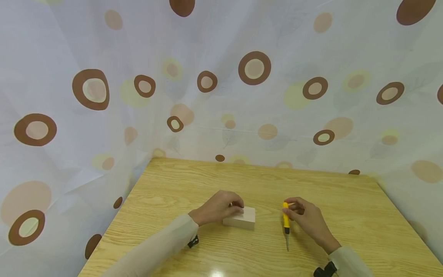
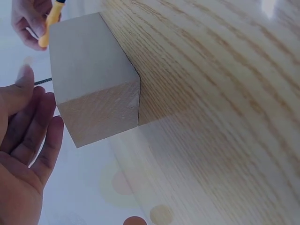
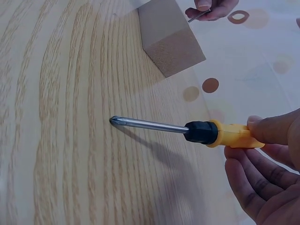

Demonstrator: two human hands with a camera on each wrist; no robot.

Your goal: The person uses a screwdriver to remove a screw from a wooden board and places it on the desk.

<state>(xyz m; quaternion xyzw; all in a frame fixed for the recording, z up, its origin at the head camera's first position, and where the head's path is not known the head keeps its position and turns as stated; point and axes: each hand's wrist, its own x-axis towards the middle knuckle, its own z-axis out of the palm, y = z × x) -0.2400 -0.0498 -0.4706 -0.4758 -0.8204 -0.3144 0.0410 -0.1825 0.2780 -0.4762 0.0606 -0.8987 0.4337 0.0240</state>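
Observation:
A pale wooden block (image 1: 246, 221) lies on the table, with my left hand (image 1: 221, 206) over its left part. Between the left thumb and fingers I pinch a thin dark screw (image 2: 43, 81), its shaft reaching down to the block's top face. Whether the tip has entered the wood I cannot tell. To the right of the block, my right hand (image 1: 308, 215) holds a screwdriver (image 1: 286, 221) by its yellow handle, between thumb and fingertips. Its metal shaft (image 3: 150, 125) points toward the near side of the table, apart from the block; the cross-shaped tip is close to the tabletop.
The wood-grain table (image 1: 194, 177) stretches out around both hands. Behind it and along the sides hangs a white sheet (image 1: 221, 104) with brown and beige circles. A small black device (image 1: 325, 269) is strapped at the right wrist, another (image 1: 193, 241) at the left.

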